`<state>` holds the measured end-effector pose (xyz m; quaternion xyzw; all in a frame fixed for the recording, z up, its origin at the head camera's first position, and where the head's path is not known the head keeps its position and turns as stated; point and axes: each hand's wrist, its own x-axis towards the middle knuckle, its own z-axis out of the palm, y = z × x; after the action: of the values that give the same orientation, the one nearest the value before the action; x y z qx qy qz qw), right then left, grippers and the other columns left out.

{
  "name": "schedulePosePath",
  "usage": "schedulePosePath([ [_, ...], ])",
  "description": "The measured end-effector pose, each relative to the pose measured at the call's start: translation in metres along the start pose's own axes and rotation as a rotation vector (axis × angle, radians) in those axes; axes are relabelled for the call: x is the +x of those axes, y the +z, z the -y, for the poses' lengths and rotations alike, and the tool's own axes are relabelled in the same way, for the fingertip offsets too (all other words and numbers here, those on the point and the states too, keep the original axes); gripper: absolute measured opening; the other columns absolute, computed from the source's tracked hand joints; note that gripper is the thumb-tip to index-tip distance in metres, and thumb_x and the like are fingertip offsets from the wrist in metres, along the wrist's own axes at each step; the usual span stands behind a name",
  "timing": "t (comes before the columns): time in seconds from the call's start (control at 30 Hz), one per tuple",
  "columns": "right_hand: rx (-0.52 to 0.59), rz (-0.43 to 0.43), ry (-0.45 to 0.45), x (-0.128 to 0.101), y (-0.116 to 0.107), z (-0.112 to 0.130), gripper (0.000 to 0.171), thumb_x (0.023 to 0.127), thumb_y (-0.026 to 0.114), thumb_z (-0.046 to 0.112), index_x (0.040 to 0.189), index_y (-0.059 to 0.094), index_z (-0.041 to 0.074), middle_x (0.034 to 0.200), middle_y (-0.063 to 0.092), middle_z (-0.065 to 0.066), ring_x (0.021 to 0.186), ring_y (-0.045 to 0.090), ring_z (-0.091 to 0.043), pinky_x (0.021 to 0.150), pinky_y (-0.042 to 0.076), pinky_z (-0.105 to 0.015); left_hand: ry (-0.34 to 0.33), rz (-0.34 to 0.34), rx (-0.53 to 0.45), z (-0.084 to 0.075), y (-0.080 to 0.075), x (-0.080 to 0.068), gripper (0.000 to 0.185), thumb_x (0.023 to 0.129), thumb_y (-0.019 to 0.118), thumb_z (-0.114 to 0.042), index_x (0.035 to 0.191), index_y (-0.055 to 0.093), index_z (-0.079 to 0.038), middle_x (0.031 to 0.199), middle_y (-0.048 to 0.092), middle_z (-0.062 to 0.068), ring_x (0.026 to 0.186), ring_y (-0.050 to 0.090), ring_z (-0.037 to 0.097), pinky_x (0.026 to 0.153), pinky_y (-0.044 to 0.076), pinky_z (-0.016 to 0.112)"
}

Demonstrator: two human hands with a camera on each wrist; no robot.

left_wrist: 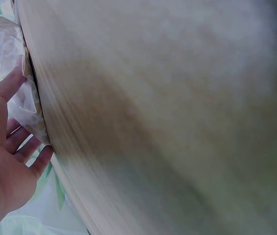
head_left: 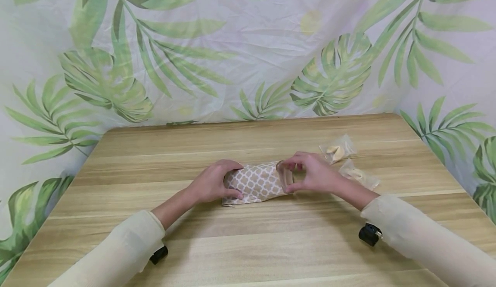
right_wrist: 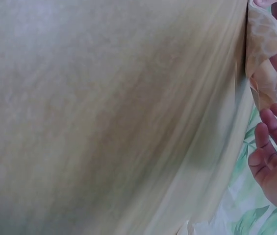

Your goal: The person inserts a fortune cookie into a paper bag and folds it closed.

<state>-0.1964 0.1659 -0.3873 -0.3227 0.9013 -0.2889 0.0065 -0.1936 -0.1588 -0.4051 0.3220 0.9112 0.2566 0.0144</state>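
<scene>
A tan paper bag (head_left: 257, 182) with a white lattice print lies on its side on the wooden table, its mouth facing right and standing apart. My left hand (head_left: 211, 182) grips the closed left end, thumb along the near side and fingers at the far side. At the mouth, my right hand (head_left: 314, 174) holds the rim, with fingertips on the far edge and the thumb on the near one. The left wrist view shows the left hand (left_wrist: 6, 156) around the bag's end. In the right wrist view, the bag's open end (right_wrist: 265, 78) is at the right hand's thumb. The bag's inside is mostly hidden.
Two fortune cookies in clear wrappers lie beyond the right hand: one cookie (head_left: 335, 152) farther back, another cookie (head_left: 357, 175) nearer the right forearm. A leaf-print cloth (head_left: 263, 63) hangs behind the wooden table (head_left: 248, 244).
</scene>
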Motion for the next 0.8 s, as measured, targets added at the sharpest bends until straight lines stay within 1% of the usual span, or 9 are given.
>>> schedulePosePath([
  [0.17, -0.004, -0.034, -0.006, 0.0, 0.002, 0.002, 0.073, 0.068, 0.098, 0.034, 0.128, 0.071, 0.001, 0.098, 0.068, -0.001, 0.089, 0.063, -0.019, 0.077, 0.055, -0.036, 0.004, -0.005, -0.004, 0.0, 0.0, 0.0, 0.077, 0.072, 0.096, -0.036, 0.132, 0.066, 0.001, 0.133, 0.067, 0.016, 0.129, 0.059, 0.035, 0.112, 0.046, 0.049],
  [0.27, 0.004, -0.03, 0.009, 0.0, 0.003, 0.003, 0.075, 0.068, 0.098, 0.032, 0.13, 0.07, 0.001, 0.101, 0.069, -0.002, 0.092, 0.065, -0.02, 0.08, 0.057, -0.038, 0.004, -0.007, -0.006, 0.0, 0.001, 0.0, 0.076, 0.072, 0.096, -0.035, 0.132, 0.066, 0.001, 0.132, 0.068, 0.016, 0.129, 0.059, 0.035, 0.112, 0.046, 0.049],
  [0.33, 0.012, -0.019, 0.023, 0.0, 0.004, 0.004, 0.075, 0.068, 0.098, 0.033, 0.131, 0.069, 0.002, 0.104, 0.069, -0.003, 0.093, 0.065, -0.02, 0.078, 0.056, -0.036, 0.005, -0.009, -0.006, 0.0, 0.001, 0.0, 0.076, 0.072, 0.096, -0.035, 0.131, 0.066, 0.001, 0.132, 0.068, 0.016, 0.128, 0.06, 0.035, 0.111, 0.046, 0.049],
  [0.47, 0.029, 0.003, 0.043, 0.001, 0.007, 0.004, 0.074, 0.069, 0.097, 0.031, 0.132, 0.07, 0.003, 0.107, 0.067, -0.003, 0.094, 0.061, -0.019, 0.076, 0.052, -0.031, 0.01, -0.01, -0.005, 0.0, 0.001, 0.0, 0.076, 0.072, 0.096, -0.036, 0.131, 0.066, 0.001, 0.131, 0.068, 0.016, 0.128, 0.06, 0.035, 0.111, 0.046, 0.049],
  [0.57, 0.043, 0.005, 0.055, 0.002, 0.01, 0.004, 0.074, 0.069, 0.097, 0.028, 0.133, 0.069, 0.003, 0.106, 0.063, -0.003, 0.093, 0.058, -0.018, 0.076, 0.049, -0.03, 0.012, -0.012, -0.003, 0.0, 0.001, 0.0, 0.077, 0.072, 0.096, -0.036, 0.132, 0.066, 0.001, 0.132, 0.068, 0.016, 0.128, 0.06, 0.035, 0.111, 0.046, 0.049],
  [0.7, 0.044, -0.02, 0.063, 0.002, 0.015, 0.004, 0.071, 0.068, 0.097, 0.024, 0.131, 0.071, 0.004, 0.101, 0.056, -0.003, 0.091, 0.052, -0.019, 0.075, 0.045, -0.03, 0.011, -0.013, -0.002, 0.001, 0.001, 0.0, 0.077, 0.072, 0.096, -0.037, 0.132, 0.066, 0.001, 0.132, 0.068, 0.016, 0.128, 0.059, 0.035, 0.111, 0.046, 0.049],
  [0.8, 0.026, -0.051, 0.035, 0.004, 0.019, 0.002, 0.065, 0.067, 0.096, 0.019, 0.127, 0.074, 0.004, 0.098, 0.052, -0.004, 0.089, 0.047, -0.019, 0.075, 0.042, -0.03, 0.01, -0.014, -0.004, 0.001, 0.001, 0.0, 0.077, 0.072, 0.096, -0.036, 0.132, 0.066, 0.001, 0.132, 0.068, 0.016, 0.129, 0.059, 0.035, 0.112, 0.046, 0.049],
])
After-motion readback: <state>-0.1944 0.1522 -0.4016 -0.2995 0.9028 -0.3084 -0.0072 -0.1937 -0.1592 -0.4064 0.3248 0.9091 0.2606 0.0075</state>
